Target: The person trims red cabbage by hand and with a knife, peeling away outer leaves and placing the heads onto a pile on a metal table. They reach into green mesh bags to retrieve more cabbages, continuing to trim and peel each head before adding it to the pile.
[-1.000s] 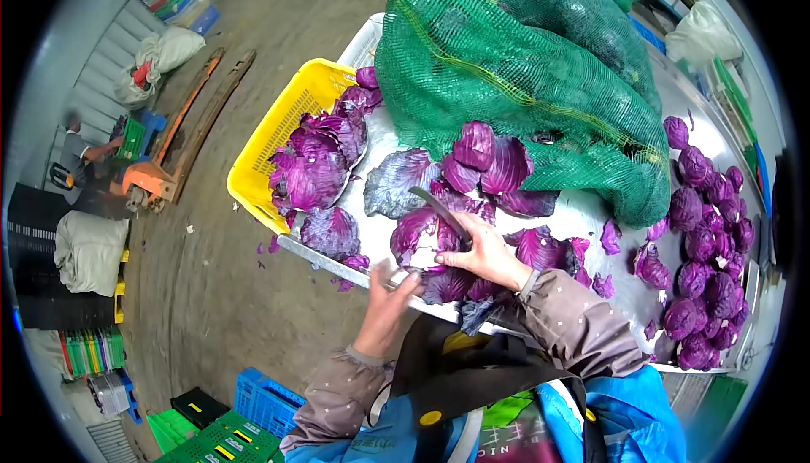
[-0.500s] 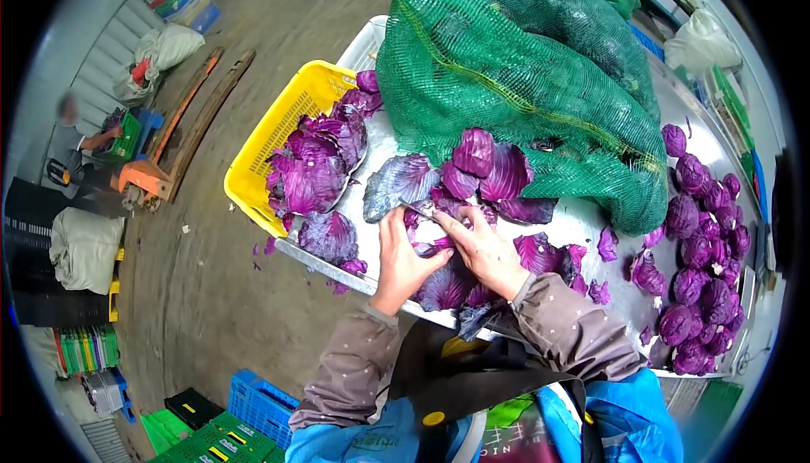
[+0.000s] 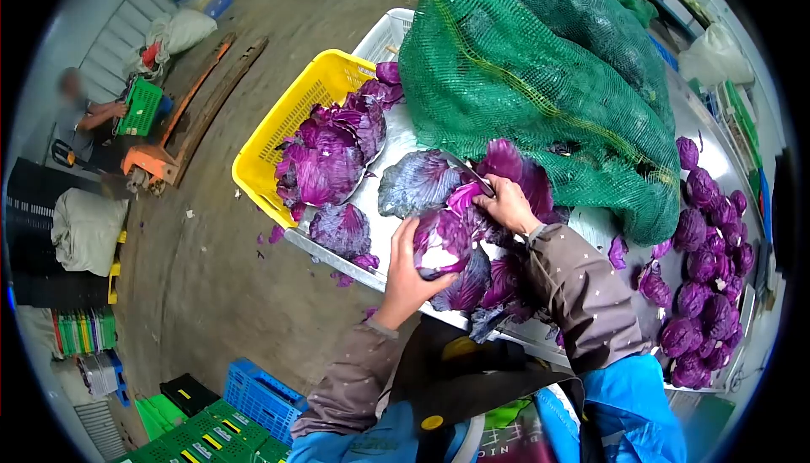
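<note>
My left hand [image 3: 407, 277] is wrapped round the side of a red cabbage [image 3: 442, 242], whose pale cut patch faces me. Just to the right, my right hand [image 3: 510, 207] grips a knife [image 3: 469, 173], its blade pointing up and left away from the cabbage. A bright purple leaf piece [image 3: 462, 200] lies between the right fingers and the cabbage. Loose outer leaves surround both hands: a greyish one [image 3: 415, 183] behind, purple ones [image 3: 527, 183] beside the net sack, and more [image 3: 466, 284] under the cabbage at the table edge.
A yellow crate [image 3: 274, 134] of cabbage leaves stands at the left on the metal table [image 3: 396, 138]. Green net sacks [image 3: 540, 100] fill the back. Trimmed red cabbages [image 3: 704, 269] are piled at the right. Another person [image 3: 80, 117] handles a green crate [image 3: 141, 108] far left.
The cabbage has come up into view in my left hand. My right hand with the knife has moved up and right, away from the left. The far person's green crate has been raised.
</note>
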